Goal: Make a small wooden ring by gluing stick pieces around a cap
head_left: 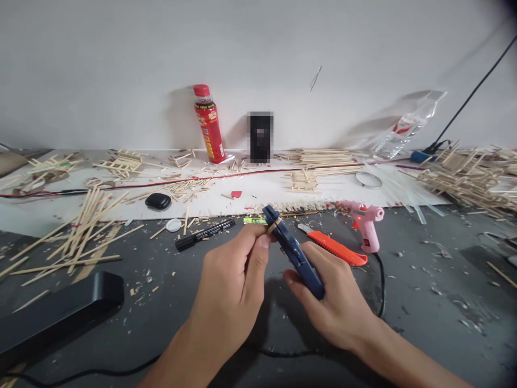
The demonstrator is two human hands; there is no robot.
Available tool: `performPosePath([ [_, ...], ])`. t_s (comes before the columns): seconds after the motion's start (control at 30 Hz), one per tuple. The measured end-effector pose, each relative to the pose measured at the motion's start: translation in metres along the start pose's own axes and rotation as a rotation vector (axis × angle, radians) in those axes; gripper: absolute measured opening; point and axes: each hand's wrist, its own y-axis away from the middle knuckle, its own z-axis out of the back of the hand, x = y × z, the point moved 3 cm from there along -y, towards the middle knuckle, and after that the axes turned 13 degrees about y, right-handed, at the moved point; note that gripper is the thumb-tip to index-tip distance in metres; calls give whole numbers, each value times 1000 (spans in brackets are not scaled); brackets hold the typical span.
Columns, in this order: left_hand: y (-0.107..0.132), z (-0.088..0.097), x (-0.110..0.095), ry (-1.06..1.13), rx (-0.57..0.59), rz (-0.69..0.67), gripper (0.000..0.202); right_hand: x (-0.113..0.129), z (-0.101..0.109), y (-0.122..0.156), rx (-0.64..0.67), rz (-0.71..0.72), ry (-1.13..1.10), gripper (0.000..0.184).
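A craft work corner, apparently a small hobby workshop: glue gun [368, 226], orange utility knife [337, 249], piled wooden sticks [86, 231] and scattered scraps [189, 187] crowd a gray table [161, 312].

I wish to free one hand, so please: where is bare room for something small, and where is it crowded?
The barest patch lies between the black object and the left hand, beyond the black cable; a few scraps lie there. Another, more littered, lies right of the glue gun and its cord. It is crowded farther back: marker, orange knife, sticks.
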Motion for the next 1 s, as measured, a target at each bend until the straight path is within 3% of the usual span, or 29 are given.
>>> performPosePath([
  [0.5,8,-8,4,13,-38,62,22,1,1,2,-4,-22,51,14],
  [0.8,9,-13,13,8,-51,210,28,-4,3,0,45,-95,51,14],
  [1.0,7,-11,23,109,29,312,30,-10,1,-7,81,-152,61,15],
])
